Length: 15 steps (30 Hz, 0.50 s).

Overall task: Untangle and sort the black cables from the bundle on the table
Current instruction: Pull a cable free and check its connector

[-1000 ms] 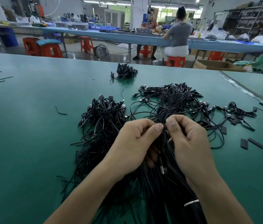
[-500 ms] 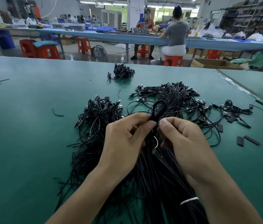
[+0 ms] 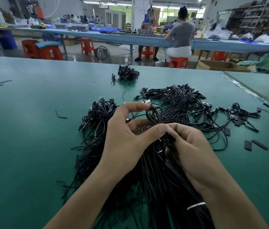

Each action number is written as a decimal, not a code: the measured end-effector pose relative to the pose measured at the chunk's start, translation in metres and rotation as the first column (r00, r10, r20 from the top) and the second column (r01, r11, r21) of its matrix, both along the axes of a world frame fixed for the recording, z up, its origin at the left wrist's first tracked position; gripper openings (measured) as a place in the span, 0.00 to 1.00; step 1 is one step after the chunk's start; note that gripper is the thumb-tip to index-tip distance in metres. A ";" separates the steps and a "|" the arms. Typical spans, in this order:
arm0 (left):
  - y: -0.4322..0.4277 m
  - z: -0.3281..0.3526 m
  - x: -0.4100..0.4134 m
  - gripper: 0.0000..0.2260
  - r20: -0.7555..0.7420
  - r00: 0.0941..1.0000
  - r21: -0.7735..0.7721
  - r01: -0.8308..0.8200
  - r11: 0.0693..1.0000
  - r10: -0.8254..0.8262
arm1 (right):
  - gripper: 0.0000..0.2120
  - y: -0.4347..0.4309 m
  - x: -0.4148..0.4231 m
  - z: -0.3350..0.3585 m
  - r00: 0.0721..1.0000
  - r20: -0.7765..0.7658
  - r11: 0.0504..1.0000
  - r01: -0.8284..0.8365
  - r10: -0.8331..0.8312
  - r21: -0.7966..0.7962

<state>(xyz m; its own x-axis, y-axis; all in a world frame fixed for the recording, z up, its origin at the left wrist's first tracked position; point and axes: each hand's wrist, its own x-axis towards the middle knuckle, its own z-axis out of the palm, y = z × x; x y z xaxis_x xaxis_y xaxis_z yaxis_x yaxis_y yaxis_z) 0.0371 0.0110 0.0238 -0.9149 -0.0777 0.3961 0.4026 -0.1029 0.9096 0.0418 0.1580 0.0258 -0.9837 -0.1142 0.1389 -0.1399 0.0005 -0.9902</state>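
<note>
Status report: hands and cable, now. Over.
Left hand and right hand both pinch a thin looped black cable. Loop held above the tangled black cable bundle. Loose strands crowd beneath both wrists.

A factory assembly floor: a long green work table (image 3: 31,138) holds heaps of black cables (image 3: 180,103), workers (image 3: 182,35) sit on red plastic stools (image 3: 178,62) at a long blue bench (image 3: 122,38) across the aisle, and stocked shelves (image 3: 254,15) and a cardboard box (image 3: 213,66) stand at the right.
</note>
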 end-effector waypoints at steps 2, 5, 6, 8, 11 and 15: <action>-0.001 -0.001 -0.001 0.28 0.117 0.993 0.062 0.010 0.998 -0.017 | 0.12 0.001 -0.001 0.001 0.995 -0.103 1.000 0.018 -0.015 0.021; -0.004 -0.001 -0.003 0.27 0.264 0.958 0.023 0.111 0.994 -0.113 | 0.12 0.002 -0.003 0.000 0.971 -0.231 0.994 0.085 -0.068 0.064; -0.003 -0.001 -0.002 0.22 0.271 0.954 -0.017 0.142 0.990 -0.132 | 0.12 0.003 -0.004 -0.001 0.962 -0.258 0.990 0.113 -0.086 0.089; -0.003 -0.001 -0.002 0.13 0.217 0.966 -0.078 0.159 0.984 -0.139 | 0.10 0.008 -0.005 -0.003 0.948 -0.303 0.976 0.147 -0.094 0.159; -0.003 -0.003 -0.003 0.08 0.105 0.990 -0.199 0.118 0.973 -0.098 | 0.08 0.012 -0.008 -0.009 0.928 -0.357 0.922 0.225 -0.104 0.316; -0.001 -0.007 -0.002 0.13 -0.145 0.988 -0.449 -0.117 0.886 0.057 | 0.14 0.009 -0.011 -0.017 0.930 -0.327 0.891 0.283 -0.166 0.354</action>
<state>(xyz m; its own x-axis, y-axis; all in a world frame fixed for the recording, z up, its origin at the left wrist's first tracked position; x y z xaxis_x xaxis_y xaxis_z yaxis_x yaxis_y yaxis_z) 0.0354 0.0098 0.0167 -0.8538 0.0611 0.5170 0.5033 0.3509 0.7897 0.0312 0.1670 0.0087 -0.9154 0.0030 0.4025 -0.3600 0.4417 -0.8218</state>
